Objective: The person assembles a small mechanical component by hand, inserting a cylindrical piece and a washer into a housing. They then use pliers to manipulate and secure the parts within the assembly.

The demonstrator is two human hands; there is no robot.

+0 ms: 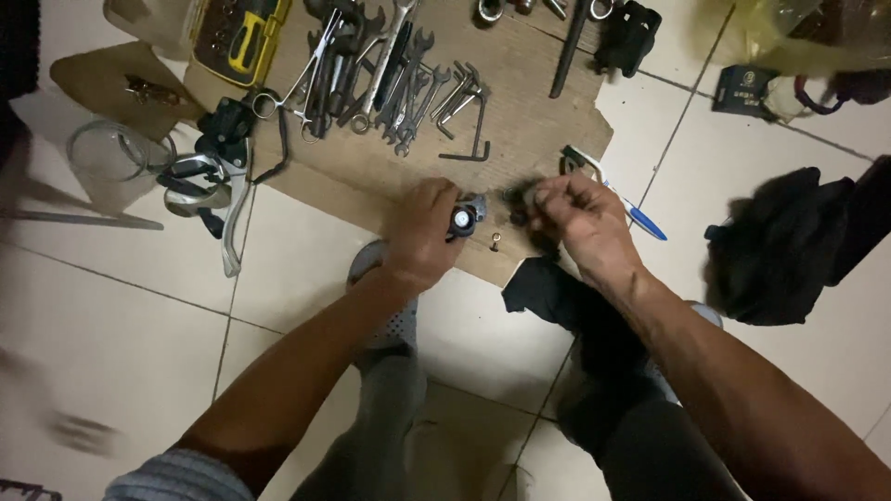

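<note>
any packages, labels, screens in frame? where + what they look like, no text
Small dark box with a pale printed label: top right, on the tiled floor; squarish, dark blue-black.
Yellow-and-black tool case: top left, at the edge of the cardboard sheet; rectangular, open, bits inside.
Yellowish plastic bag: top right corner; crumpled, translucent.
No screens or signs visible.
</note>
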